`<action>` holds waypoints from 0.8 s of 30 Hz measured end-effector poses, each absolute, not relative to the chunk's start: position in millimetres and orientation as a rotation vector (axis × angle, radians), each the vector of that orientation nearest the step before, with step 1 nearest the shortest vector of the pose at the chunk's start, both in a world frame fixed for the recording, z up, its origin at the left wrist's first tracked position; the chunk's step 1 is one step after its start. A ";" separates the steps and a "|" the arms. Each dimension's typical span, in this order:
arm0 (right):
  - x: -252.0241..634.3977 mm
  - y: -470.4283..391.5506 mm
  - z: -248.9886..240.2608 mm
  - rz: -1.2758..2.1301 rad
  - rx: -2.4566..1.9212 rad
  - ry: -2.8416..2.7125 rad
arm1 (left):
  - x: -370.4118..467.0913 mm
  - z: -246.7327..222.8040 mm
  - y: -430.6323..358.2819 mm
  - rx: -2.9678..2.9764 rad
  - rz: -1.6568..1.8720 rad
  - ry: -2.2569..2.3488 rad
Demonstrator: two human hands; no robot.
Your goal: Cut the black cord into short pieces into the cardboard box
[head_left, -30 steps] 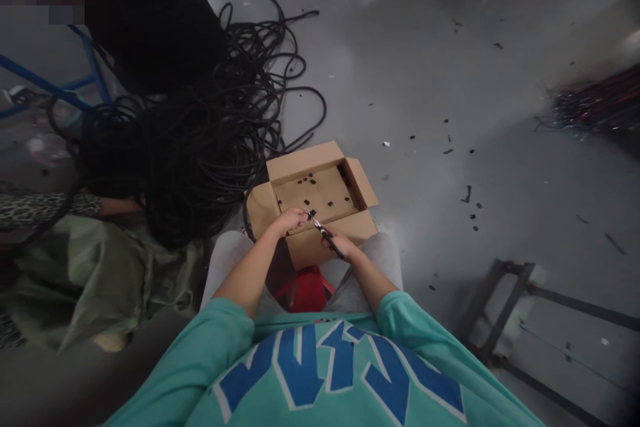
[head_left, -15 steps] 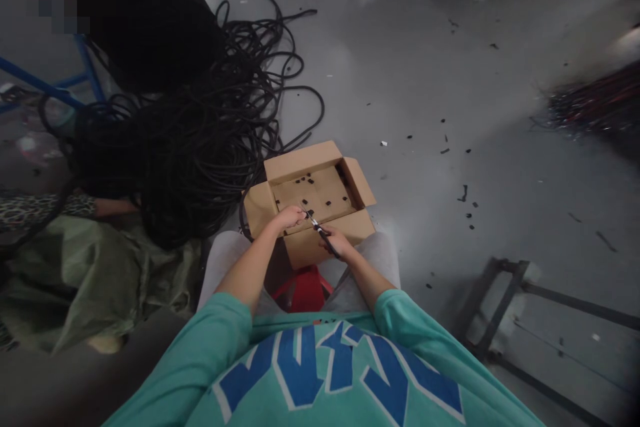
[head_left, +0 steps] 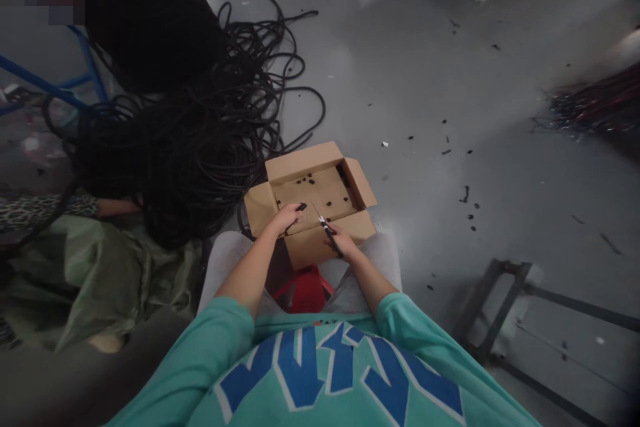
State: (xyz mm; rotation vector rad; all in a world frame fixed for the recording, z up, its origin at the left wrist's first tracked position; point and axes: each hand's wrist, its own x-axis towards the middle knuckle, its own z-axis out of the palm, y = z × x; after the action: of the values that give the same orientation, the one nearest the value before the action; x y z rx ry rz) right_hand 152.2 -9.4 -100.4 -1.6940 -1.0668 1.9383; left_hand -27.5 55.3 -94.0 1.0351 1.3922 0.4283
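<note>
Over the near left part of an open cardboard box (head_left: 300,155), my left hand (head_left: 287,217) is closed on a small black piece (head_left: 302,207) that sticks out past the fingertips. My right hand (head_left: 343,241) grips a slim black-handled tool (head_left: 329,230) with a thin, pointed metal tip. Its exact kind is unclear. The tip points up and left over the box, apart from the black piece. Several small black bits (head_left: 329,203) lie scattered on the box's bottom, and more line its right inner wall.
A large tangle of black cord (head_left: 200,140) lies left of the box. Beside it are another person's arm (head_left: 117,207) and green cloth (head_left: 100,267). Dark scraps (head_left: 466,193) litter the floor to the right, near a metal frame (head_left: 510,280). A red stool (head_left: 306,290) is beneath me.
My hands have moved apart. The tool's tip has come away from my left fingers, and the black piece now shows raised at the left fingertips.
</note>
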 end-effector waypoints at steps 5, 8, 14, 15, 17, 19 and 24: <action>157.2 -12.2 -88.5 2.071 -1.543 -1.004 | -30.7 -88.8 48.3 0.928 0.581 1.427; 157.1 -13.7 -85.0 2.111 -1.529 -1.001 | -31.4 -87.5 45.7 0.927 0.620 1.424; 154.3 -15.0 -86.2 2.101 -1.501 -1.028 | -24.0 -85.8 40.9 0.882 0.615 1.434; 153.9 -15.1 -86.8 2.082 -1.512 -1.042 | -21.7 -84.5 40.3 0.866 0.606 1.425; 153.4 -15.1 -87.7 2.043 -1.533 -1.072 | -17.4 -80.9 39.5 0.837 0.590 1.403; 153.4 -14.8 -88.4 2.008 -1.545 -1.101 | -14.5 -76.5 39.1 0.821 0.574 1.386; 154.0 -12.6 -90.6 1.934 -1.502 -1.189 | -13.5 -69.6 39.1 0.807 0.541 1.358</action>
State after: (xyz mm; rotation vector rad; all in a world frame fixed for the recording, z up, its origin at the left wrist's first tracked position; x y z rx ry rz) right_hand 154.0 -12.6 -90.6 -1.5020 -1.1891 1.9344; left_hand -13.5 39.1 -69.6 0.8068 1.3577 0.5407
